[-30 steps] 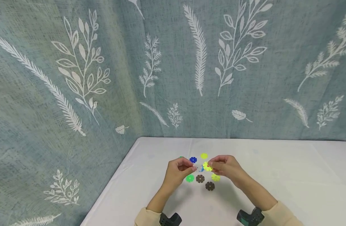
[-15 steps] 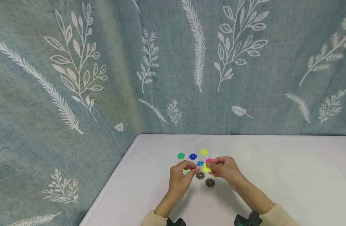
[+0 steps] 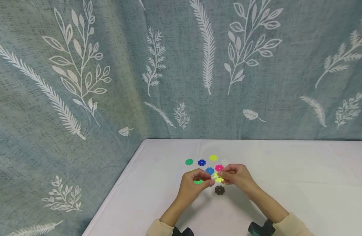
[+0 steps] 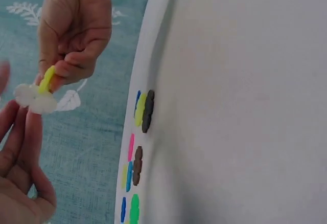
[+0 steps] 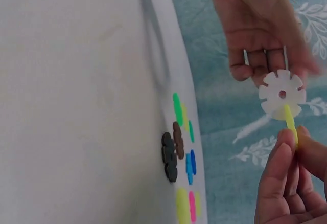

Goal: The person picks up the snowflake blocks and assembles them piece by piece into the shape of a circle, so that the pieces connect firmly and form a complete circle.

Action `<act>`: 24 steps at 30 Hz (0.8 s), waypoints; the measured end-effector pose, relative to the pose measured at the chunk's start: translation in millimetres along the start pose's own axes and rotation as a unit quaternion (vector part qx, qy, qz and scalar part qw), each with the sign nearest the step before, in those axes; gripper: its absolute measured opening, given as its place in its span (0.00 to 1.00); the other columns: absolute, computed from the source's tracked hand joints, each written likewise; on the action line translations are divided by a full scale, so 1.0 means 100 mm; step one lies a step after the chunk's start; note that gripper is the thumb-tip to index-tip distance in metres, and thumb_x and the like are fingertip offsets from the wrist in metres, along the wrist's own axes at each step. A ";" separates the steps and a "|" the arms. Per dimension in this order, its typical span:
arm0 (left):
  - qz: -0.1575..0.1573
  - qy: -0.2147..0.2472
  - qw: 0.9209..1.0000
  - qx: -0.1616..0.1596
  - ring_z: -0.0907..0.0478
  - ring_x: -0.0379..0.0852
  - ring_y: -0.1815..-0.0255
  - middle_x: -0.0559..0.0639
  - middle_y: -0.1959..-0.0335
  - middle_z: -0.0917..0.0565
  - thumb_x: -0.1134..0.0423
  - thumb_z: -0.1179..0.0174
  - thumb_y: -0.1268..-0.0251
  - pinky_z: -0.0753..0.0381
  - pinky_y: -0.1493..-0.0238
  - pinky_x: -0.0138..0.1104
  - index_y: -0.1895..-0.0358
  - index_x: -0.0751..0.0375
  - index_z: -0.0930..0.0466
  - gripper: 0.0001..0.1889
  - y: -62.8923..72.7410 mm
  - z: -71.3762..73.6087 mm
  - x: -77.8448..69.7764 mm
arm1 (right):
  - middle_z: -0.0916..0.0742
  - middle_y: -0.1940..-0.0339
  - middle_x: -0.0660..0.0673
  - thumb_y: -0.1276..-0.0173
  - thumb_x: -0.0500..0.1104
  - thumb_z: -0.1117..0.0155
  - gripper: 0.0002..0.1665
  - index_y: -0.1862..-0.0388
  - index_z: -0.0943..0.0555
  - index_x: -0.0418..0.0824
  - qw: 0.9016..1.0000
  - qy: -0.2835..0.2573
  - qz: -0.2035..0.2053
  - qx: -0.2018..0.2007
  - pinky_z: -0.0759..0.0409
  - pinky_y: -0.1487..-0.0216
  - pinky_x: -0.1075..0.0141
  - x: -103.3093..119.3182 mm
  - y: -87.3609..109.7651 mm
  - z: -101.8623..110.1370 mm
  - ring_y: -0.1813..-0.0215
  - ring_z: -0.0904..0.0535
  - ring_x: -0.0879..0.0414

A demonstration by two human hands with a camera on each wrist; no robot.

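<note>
My right hand point(image 3: 236, 176) pinches a bright yellow notched building disc point(image 3: 219, 178) between thumb and fingers, above the table. A white notched disc point(image 5: 276, 87) meets its edge at an angle, slot against slot, in both wrist views. My left hand point(image 3: 193, 185) holds the white disc from the other side, fingertips at its rim and thumb blurred in the left wrist view. Beneath the hands lie more notched discs: a blue one point(image 3: 209, 170), a pink one point(image 3: 219, 167), a green one point(image 3: 198, 182) and a dark brown one point(image 3: 219, 190). Another brown disc is mostly hidden behind the left fingers.
Further back on the white tablecloth point(image 3: 287, 183) lie a dark green disc point(image 3: 189, 162), a dark blue one point(image 3: 202, 162), a yellow one point(image 3: 213, 158) and a white one point(image 3: 224, 162). A leaf-patterned curtain point(image 3: 181, 65) hangs behind and at the left.
My left hand has moved right to the yellow disc, bringing the white disc against it. The right hand has stayed nearly in place. The head view has tilted slightly.
</note>
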State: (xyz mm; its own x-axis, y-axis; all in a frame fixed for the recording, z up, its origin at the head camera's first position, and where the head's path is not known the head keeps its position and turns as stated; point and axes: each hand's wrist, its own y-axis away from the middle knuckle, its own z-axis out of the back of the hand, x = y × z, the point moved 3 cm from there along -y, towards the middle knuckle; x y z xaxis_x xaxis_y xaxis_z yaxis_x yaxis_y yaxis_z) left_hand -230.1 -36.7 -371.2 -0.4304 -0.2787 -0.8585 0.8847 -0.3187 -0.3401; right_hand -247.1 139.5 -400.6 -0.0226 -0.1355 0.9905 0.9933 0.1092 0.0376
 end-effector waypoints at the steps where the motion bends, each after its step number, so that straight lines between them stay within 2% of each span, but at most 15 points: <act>1: 0.004 0.010 1.000 0.007 0.19 0.39 0.70 0.60 0.70 0.15 0.68 0.37 0.45 0.21 0.61 0.33 0.68 0.70 0.19 0.06 -0.01 0.01 -0.01 | 0.15 0.75 0.50 0.41 0.43 0.35 0.17 0.64 0.22 0.27 1.000 0.001 0.005 0.006 0.19 0.67 0.69 -0.01 0.00 0.00 0.74 0.22 0.61; 3: 0.014 0.023 1.000 0.016 0.19 0.40 0.69 0.62 0.69 0.15 0.68 0.41 0.40 0.20 0.60 0.33 0.66 0.72 0.20 0.07 -0.03 0.00 0.04 | 0.15 0.75 0.51 0.41 0.43 0.35 0.18 0.63 0.22 0.27 1.000 0.004 0.016 0.014 0.19 0.66 0.69 -0.02 -0.01 -0.01 0.74 0.22 0.61; 7: 0.034 0.041 0.998 0.026 0.20 0.42 0.71 0.65 0.71 0.16 0.67 0.45 0.36 0.19 0.63 0.36 0.63 0.74 0.20 0.11 -0.10 -0.04 0.24 | 0.16 0.76 0.51 0.41 0.43 0.35 0.19 0.63 0.22 0.26 0.999 0.014 0.035 0.033 0.19 0.66 0.67 -0.02 -0.01 -0.03 0.74 0.22 0.61; 10: 0.055 0.047 0.996 0.047 0.23 0.39 0.73 0.66 0.71 0.17 0.65 0.44 0.37 0.20 0.67 0.30 0.64 0.73 0.19 0.11 -0.12 -0.05 0.33 | 0.16 0.77 0.51 0.41 0.44 0.35 0.19 0.64 0.22 0.26 0.998 0.021 0.039 0.051 0.19 0.66 0.66 -0.02 -0.01 -0.06 0.74 0.22 0.60; 13: 0.081 0.058 0.993 0.067 0.26 0.38 0.75 0.67 0.72 0.18 0.64 0.43 0.38 0.23 0.69 0.27 0.66 0.73 0.18 0.11 -0.12 -0.06 0.36 | 0.16 0.77 0.52 0.41 0.45 0.34 0.19 0.64 0.22 0.27 0.997 0.024 0.036 0.063 0.19 0.66 0.67 -0.03 -0.01 -0.09 0.74 0.22 0.60; 19: 0.115 0.063 0.988 0.078 0.28 0.39 0.75 0.62 0.73 0.18 0.66 0.43 0.39 0.25 0.70 0.30 0.67 0.74 0.18 0.10 -0.12 -0.05 0.37 | 0.14 0.76 0.50 0.40 0.45 0.35 0.19 0.62 0.22 0.27 0.996 0.024 0.032 0.085 0.19 0.67 0.68 -0.02 -0.02 -0.12 0.74 0.21 0.62; 22: 0.124 0.058 0.987 0.081 0.28 0.38 0.74 0.61 0.73 0.18 0.67 0.42 0.40 0.25 0.69 0.31 0.66 0.74 0.18 0.10 -0.11 -0.02 0.38 | 0.13 0.71 0.44 0.38 0.46 0.38 0.21 0.57 0.21 0.28 0.991 0.049 0.038 0.115 0.19 0.68 0.66 -0.04 -0.06 -0.02 0.71 0.18 0.60; 24: 0.132 0.061 0.986 0.079 0.28 0.37 0.74 0.60 0.72 0.18 0.67 0.42 0.41 0.25 0.68 0.31 0.66 0.75 0.19 0.10 -0.10 0.00 0.39 | 0.13 0.69 0.44 0.37 0.47 0.39 0.23 0.53 0.21 0.29 0.989 0.080 0.038 0.120 0.21 0.69 0.66 -0.08 -0.10 0.09 0.69 0.18 0.59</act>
State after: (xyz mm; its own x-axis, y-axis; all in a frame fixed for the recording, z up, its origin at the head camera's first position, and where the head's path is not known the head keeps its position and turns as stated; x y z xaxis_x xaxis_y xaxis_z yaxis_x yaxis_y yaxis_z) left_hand -256.0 -44.5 -401.4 -0.1553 -0.2632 -0.9522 0.9199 -0.3898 -0.0423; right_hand -258.3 148.1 -407.4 0.0879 -0.2698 0.9589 0.9354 0.3532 0.0137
